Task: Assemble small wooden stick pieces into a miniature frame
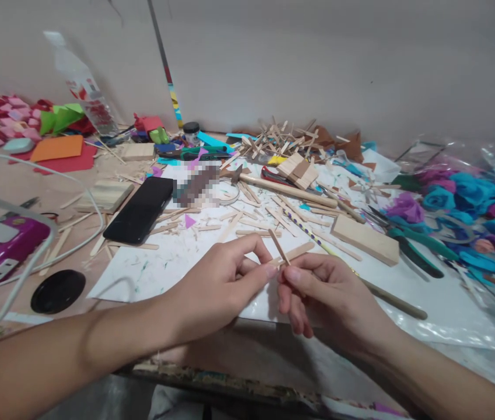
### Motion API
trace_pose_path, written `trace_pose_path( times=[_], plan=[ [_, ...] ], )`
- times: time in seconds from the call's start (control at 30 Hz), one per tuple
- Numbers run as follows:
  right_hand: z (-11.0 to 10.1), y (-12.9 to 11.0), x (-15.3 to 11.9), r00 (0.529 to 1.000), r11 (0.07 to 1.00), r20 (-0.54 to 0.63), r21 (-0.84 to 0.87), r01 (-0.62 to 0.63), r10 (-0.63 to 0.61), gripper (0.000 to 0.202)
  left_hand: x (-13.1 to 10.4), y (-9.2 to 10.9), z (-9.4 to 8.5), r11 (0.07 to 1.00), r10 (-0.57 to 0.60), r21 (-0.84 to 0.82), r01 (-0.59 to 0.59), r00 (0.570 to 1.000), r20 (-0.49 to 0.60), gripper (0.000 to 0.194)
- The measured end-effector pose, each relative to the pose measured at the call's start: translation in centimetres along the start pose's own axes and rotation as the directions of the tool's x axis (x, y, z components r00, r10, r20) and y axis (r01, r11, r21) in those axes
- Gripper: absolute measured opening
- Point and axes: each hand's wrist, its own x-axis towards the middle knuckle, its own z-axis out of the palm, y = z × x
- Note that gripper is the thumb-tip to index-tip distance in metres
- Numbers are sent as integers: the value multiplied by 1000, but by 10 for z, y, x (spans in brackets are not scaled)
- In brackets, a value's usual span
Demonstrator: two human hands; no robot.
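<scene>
My left hand (225,283) is closed, its thumb and forefinger pinching at the near end of a pale flat craft stick (300,252). My right hand (326,286) meets it fingertip to fingertip, thumb and forefinger closed on a thin brown craft stick (278,245) that slants up to the left. The two sticks cross at my fingertips, where their ends are partly hidden. Both hands are just above the front edge of a white sheet (177,286). Loose craft sticks (251,224) and trimmed slivers lie beyond them.
A black phone (140,210) and black lid (58,290) lie left, near a purple power strip (24,245) with a white cable. Behind are a hammer (282,188) and a stick heap (282,140). On the right are a wood block (365,239), green-handled pliers (418,251) and coloured paper flowers (470,192).
</scene>
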Motion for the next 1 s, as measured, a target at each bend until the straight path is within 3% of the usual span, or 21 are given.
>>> trace_pose_path(
  times=[0.3, 0.43, 0.53, 0.67, 0.8, 0.9, 1.0],
  plan=[
    [2, -20, -3, 980, 981, -156, -165, 97, -124, 33, 3, 0, 1, 995, 82, 67, -79, 996, -38, 25],
    [-13, -46, -4, 910, 954, -314, -217, 208, -270, 32, 6, 5, -7, 973, 172, 180, -146, 975, -139, 22],
    [-27, -57, -2, 865, 942, -390, -239, 235, -315, 34, 8, 8, -16, 927, 238, 335, -167, 954, -183, 20],
    [-38, -52, 2, 854, 936, -407, -270, 226, -324, 35, 12, 8, -21, 773, 291, 593, -223, 957, -19, 15],
    [-39, -43, 3, 890, 929, -336, -308, 205, -308, 37, 23, 6, -12, 532, 269, 784, -320, 942, 202, 18],
    [-38, -40, 2, 912, 921, -282, -337, 197, -298, 38, 34, 2, -2, 382, 233, 857, -347, 933, 274, 19],
    [-40, -37, 1, 930, 910, -230, -368, 189, -286, 38, 44, -3, 4, 293, 185, 895, -336, 938, 292, 14]
  ],
)
